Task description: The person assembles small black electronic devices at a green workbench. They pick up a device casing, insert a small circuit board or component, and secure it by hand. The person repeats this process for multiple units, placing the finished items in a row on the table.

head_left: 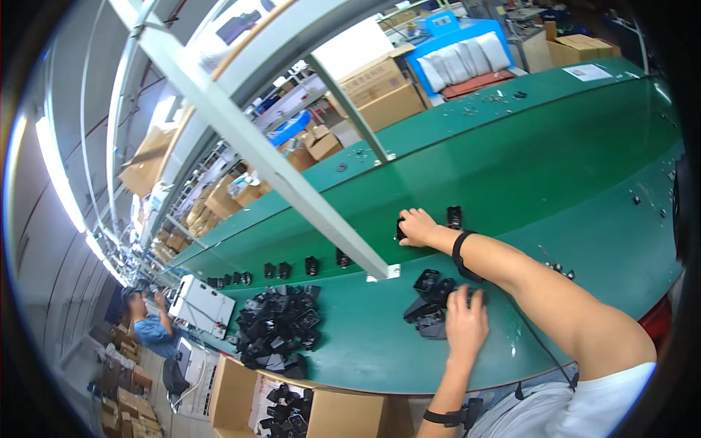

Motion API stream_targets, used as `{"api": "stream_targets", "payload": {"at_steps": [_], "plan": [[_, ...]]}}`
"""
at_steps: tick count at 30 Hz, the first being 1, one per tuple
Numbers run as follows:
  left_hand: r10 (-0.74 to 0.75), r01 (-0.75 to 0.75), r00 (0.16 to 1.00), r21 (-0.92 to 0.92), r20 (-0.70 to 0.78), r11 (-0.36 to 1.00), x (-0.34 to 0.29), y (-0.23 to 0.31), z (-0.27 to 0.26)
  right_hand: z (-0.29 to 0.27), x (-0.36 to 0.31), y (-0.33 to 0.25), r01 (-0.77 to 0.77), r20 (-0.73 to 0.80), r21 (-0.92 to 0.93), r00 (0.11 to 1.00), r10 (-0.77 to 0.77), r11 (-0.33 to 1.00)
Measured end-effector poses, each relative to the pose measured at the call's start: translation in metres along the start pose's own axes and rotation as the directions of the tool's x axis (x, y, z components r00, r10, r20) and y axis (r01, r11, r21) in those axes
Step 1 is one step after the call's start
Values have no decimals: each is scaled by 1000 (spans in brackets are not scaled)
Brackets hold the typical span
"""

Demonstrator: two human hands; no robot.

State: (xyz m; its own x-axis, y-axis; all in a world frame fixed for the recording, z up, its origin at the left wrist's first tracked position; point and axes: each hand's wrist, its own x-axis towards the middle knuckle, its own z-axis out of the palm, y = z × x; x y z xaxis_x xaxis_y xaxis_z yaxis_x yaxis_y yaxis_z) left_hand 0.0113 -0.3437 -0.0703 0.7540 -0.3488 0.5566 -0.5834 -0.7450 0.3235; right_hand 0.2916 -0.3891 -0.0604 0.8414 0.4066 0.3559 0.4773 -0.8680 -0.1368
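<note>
In the head view, the right hand point(416, 228) reaches over the green belt point(511, 186) along the tabletop's far edge, its fingers clamped on 1 black part point(399, 229) that shows at their left side. Another black piece point(454, 217) sits on the belt just right of that hand. The left hand point(467, 321) is lower, over the tabletop point(365, 358) toward its near edge, beside a small black cluster point(428, 303); something dark shows at its fingers, but I cannot tell whether they grip it. Near the tabletop's left end lies a large black heap point(277, 321). Below the near edge, 1 open carton point(347, 415) holds similar pieces. Past the left end is 1 person in blue point(155, 334).
</note>
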Motion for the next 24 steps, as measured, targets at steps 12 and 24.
{"api": "stream_targets", "payload": {"at_steps": [12, 24], "plan": [[-81, 79, 996, -63, -37, 995, -17, -8, -4, 16, 36, -63, 262, 103, 87, 957, -270, 961], [-158, 173, 985, -444, 72, 879, -19, 6, -8, -209, -249, 102, -112, 359, 423, 932, -53, 899]]}}
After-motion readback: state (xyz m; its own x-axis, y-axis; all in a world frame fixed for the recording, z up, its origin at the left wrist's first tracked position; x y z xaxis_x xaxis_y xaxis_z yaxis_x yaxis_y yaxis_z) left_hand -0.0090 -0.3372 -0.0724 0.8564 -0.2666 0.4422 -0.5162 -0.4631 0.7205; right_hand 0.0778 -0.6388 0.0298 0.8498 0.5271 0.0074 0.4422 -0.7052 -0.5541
